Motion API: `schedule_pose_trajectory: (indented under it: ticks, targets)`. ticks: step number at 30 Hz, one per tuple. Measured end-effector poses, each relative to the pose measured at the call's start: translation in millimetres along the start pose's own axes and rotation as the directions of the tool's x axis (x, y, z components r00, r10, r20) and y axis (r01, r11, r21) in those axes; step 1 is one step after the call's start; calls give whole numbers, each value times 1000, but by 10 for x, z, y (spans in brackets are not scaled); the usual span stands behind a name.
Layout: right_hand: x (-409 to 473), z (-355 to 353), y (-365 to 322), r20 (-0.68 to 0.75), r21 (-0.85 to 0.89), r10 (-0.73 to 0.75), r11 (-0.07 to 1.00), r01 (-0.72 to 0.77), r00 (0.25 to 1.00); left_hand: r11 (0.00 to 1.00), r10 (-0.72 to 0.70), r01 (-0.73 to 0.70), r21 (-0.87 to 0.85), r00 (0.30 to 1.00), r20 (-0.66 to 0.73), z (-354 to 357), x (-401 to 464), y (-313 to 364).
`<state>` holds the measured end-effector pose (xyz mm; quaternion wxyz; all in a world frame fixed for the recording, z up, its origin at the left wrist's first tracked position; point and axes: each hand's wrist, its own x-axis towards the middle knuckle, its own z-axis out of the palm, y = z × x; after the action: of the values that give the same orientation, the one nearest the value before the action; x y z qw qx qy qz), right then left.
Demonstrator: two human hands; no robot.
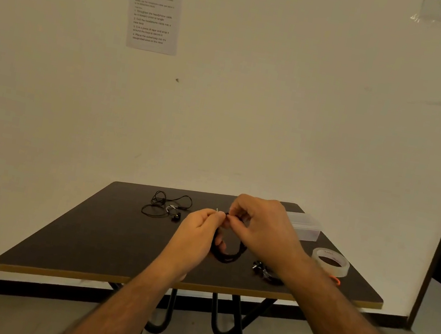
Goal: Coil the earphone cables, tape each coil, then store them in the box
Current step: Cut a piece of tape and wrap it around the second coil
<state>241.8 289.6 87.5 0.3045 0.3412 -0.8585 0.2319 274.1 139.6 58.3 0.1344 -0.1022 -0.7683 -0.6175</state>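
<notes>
While raised over table [59,250]: left hand [195,238] pinching black coil [227,255] at top. Right hand [261,229] pinching same coil, fingertips meeting left's.

A dark table [85,234] with a yellow edge stands by the wall. A loose black earphone cable [166,205] lies on it at about eleven o'clock. A clear box [304,226] sits at one o'clock, a tape roll [331,262] at two o'clock, and scissors [266,272] at four o'clock.
</notes>
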Motion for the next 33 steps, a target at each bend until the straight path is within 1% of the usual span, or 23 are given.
schedule_pose_trajectory:
  ticks: [2, 3, 10, 13, 15, 17, 18, 20, 23, 25, 27, 29, 33]
  targets:
    - [-7, 11, -8, 19, 5, 22, 1000, -22, 1000, 988, 72, -67, 136, 997, -32, -7, 10, -36]
    - [-6, 12, -8, 29, 10, 35, 999, -36, 999, 980, 94, -86, 177, 995, -38, -7, 8, -44]
    - [-2, -35, 17, 134, 60, 149, 986, -158, 980, 911, 184, -161, 380, 983, -25, 3, -30, -69]
    - [13, -91, 39, 209, 134, 200, 964, -231, 957, 875, 199, -176, 451, 980, -5, 3, -24, -93]
    - [35, -156, 45, 283, 235, 221, 927, -291, 933, 865, 203, -184, 467, 979, 11, -11, -22, -94]
    - [49, -216, 51, 346, 344, 241, 867, -362, 907, 856, 208, -204, 475, 977, 45, -24, -32, -79]
    - [53, -239, 51, 378, 370, 251, 842, -394, 891, 849, 217, -224, 479, 974, 70, -26, -42, -65]
    - [59, -267, 50, 426, 373, 257, 823, -428, 867, 833, 252, -275, 480, 961, 113, -23, -63, -43]
    - [71, -276, 66, 507, 396, 253, 781, -483, 824, 801, 316, -340, 492, 939, 134, -25, -66, -29]
    - [78, -282, 78, 567, 416, 262, 727, -546, 781, 756, 344, -368, 541, 927, 150, -38, -46, -43]
    - [86, -289, 98, 618, 423, 271, 676, -603, 738, 679, 365, -384, 626, 916, 166, -44, -23, -59]
    - [94, -289, 113, 656, 436, 273, 624, -649, 703, 613, 387, -381, 692, 908, 158, -39, -6, -75]
    - [117, -281, 164, 698, 482, 253, 526, -701, 670, 588, 433, -364, 722, 896, 100, 11, -12, -96]
